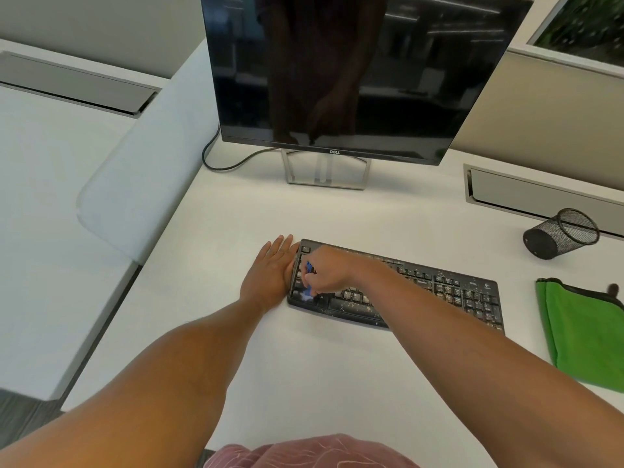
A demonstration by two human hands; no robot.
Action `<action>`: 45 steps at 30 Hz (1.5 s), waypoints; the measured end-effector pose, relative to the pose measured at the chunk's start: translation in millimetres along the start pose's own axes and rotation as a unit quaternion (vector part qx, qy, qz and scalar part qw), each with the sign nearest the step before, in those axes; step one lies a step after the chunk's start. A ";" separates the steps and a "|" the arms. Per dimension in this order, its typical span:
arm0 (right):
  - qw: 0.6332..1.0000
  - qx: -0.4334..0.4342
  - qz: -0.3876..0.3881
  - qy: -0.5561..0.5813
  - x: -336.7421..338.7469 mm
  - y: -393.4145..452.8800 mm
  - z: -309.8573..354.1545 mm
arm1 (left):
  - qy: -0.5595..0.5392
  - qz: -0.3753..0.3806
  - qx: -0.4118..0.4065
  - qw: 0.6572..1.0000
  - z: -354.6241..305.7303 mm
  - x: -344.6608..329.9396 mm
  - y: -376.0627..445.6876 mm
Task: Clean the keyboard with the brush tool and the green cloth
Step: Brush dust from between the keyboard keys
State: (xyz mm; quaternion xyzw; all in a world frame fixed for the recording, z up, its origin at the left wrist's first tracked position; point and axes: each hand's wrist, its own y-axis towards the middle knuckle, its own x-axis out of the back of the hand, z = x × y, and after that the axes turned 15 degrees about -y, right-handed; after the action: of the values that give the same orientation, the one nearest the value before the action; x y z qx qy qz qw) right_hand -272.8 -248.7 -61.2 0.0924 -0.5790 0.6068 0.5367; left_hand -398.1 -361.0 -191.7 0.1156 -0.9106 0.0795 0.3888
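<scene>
Black and speckled with crumbs, the keyboard [398, 288] lies on the white counter [304, 359] in front of a dark Dell monitor [354, 72]. The right hand [329, 270] has its grip clenched round a blue brush tool [308, 280] over the leftmost keys. The left hand [270, 271] lies flat, grip released, against the keyboard's left end. The green cloth [584, 332] lies folded just right of the keyboard, near a tipped mesh pen cup [562, 233].

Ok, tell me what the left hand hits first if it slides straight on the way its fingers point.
Likely nothing nearby: the left hand lies flat beside the keyboard, fingers pointing across bare desk toward the monitor. Its stand sits slightly right of that line, though depth is unclear.
</scene>
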 end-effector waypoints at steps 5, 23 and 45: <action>0.999 -0.004 -0.026 0.023 6.2 -1.0 -1.4 | -0.003 -0.005 -0.003 1.000 0.3 0.3 -0.4; 1.000 -0.010 0.022 -0.018 10.8 -1.4 -2.4 | -0.017 -0.018 0.002 1.000 -2.0 1.1 -0.3; 0.994 -0.006 0.079 -0.081 17.4 -5.4 -17.7 | -0.008 -0.023 0.005 1.000 -2.1 0.3 0.2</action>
State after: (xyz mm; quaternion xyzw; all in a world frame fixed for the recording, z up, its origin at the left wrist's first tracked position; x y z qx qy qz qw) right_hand -266.8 -226.4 -50.7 0.0915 -0.6296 0.6345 0.4388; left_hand -396.9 -360.4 -190.1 0.1395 -0.9103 0.0740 0.3826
